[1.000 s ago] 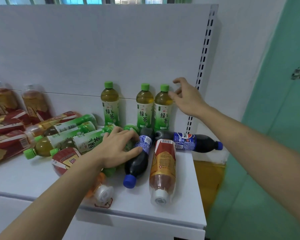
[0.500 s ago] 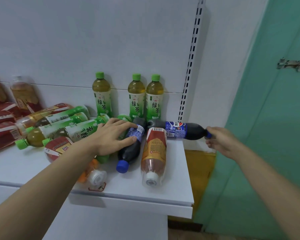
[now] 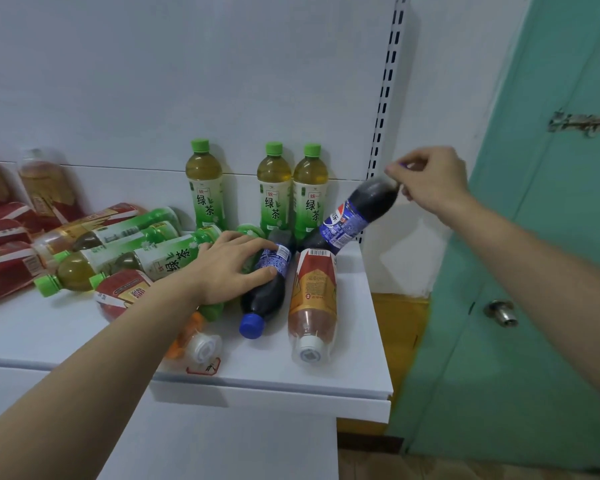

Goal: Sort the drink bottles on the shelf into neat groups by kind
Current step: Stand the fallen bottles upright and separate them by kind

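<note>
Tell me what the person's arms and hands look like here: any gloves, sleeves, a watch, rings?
Both are bare. The left hand and right hand wear no gloves, and no rings show on the fingers in view. No watch or band shows on either wrist. Both forearms are uncovered to the picture's edge, so no sleeve appears.

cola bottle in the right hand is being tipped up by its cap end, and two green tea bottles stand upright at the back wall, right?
Not quite: the head view shows three upright green tea bottles, not two. The right hand does grip the cola bottle by its cap end, tilting it up.
</note>
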